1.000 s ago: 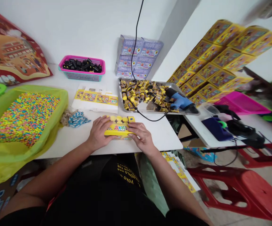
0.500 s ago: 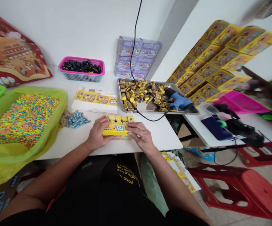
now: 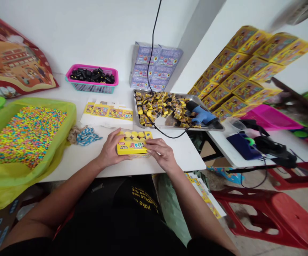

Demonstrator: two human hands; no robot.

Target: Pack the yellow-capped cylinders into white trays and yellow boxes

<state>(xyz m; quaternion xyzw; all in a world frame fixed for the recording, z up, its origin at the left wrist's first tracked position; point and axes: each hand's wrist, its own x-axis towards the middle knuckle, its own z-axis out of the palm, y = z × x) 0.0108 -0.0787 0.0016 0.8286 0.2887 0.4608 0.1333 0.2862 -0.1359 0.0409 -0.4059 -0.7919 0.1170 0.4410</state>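
Note:
A yellow printed carton (image 3: 132, 147) is held between my two hands at the front of the white table. Round yellow caps (image 3: 134, 134) show in a row through its top. My left hand (image 3: 111, 148) grips the carton's left end, thumb along the lower edge. At the right end, my right hand (image 3: 161, 152) has its fingers on the upper front corner and closes on the carton. Behind the carton lie flat unfolded yellow-and-white cartons (image 3: 108, 113). The carton's underside is hidden.
A metal tray (image 3: 167, 126) holds small yellow-and-black cups and a blue heat gun (image 3: 203, 115) with a black cord. A green tub (image 3: 72, 110) of coloured candies stands left, beside a striped cloth (image 3: 87, 136). A pink basket (image 3: 74, 76) and stacked yellow boxes (image 3: 233, 80) are further back.
The carton's printed front flap has tipped so its face shows more fully. Both hands stay at its ends, and the right fingers have shifted slightly.

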